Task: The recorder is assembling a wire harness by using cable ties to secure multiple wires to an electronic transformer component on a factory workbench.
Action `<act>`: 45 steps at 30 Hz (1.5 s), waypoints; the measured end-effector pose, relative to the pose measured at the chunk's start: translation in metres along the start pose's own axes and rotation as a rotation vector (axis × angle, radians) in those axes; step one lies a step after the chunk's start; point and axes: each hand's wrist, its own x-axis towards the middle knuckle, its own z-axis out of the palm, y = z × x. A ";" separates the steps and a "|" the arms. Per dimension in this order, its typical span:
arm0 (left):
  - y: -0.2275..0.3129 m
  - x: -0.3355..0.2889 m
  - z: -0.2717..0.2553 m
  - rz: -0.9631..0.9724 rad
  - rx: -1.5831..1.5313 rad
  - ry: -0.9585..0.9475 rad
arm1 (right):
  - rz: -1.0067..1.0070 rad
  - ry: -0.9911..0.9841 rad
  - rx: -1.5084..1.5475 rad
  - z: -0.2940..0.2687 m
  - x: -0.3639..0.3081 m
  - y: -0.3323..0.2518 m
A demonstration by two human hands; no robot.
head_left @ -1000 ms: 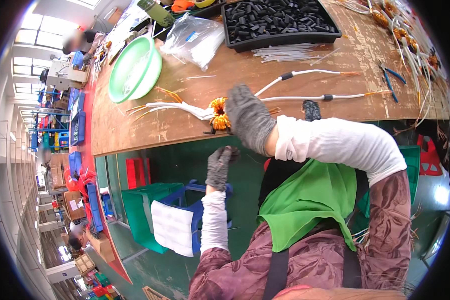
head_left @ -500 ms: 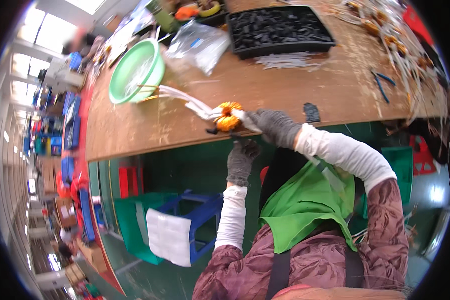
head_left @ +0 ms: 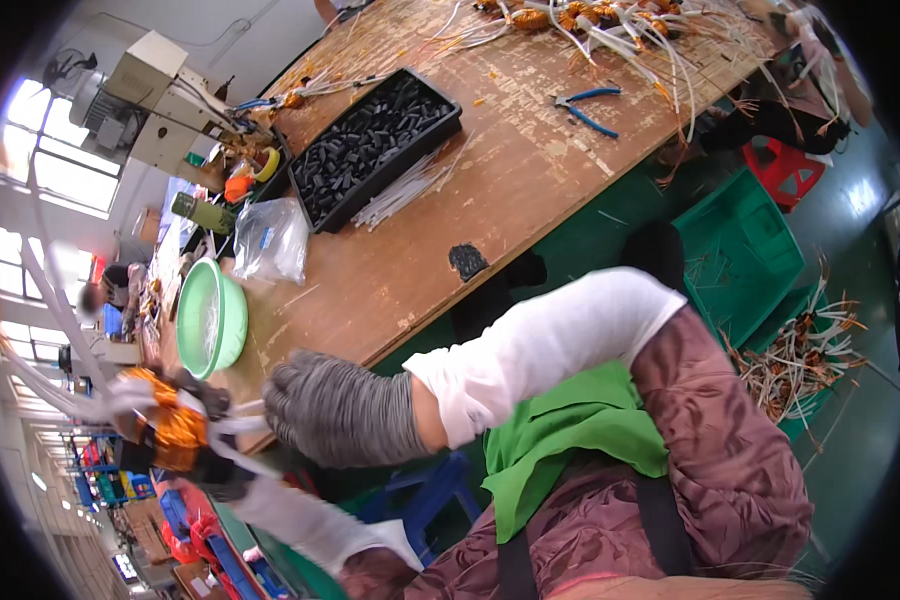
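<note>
Holding a coil (head_left: 177, 427) up close to the camera, in front of the table's near left corner; wire windings orange, white leads (head_left: 236, 426) running out both sides. Right hand (head_left: 340, 410), grey glove, fist curled tight on the leads just right of the coil. Left hand (head_left: 225, 470) wrapped around the coil from below, mostly hidden and blurred, exact finger placement can't be told. Hands near each other, coil and leads between. On the table (head_left: 410, 245): green bowl (head_left: 234, 325) nearest the hands, clear bag (head_left: 273, 240) beside it, black tray (head_left: 392, 167) full of black pieces (head_left: 365, 145), white strips (head_left: 410, 192) along its near side, dark patch (head_left: 467, 262) at near edge, blue pliers (head_left: 594, 122) farther right, more coils (head_left: 580, 18) heaped at far side.
</note>
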 end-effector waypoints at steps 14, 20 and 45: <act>-0.153 0.056 0.155 -0.002 0.459 -0.638 | 0.304 -0.719 -0.259 -0.088 -0.078 0.003; -0.217 0.038 0.206 -0.046 0.631 -0.821 | 0.367 -0.733 -0.103 -0.083 -0.079 0.023; -0.230 0.067 0.295 -0.612 0.036 -1.016 | 1.569 -0.427 0.203 -0.222 -0.179 0.168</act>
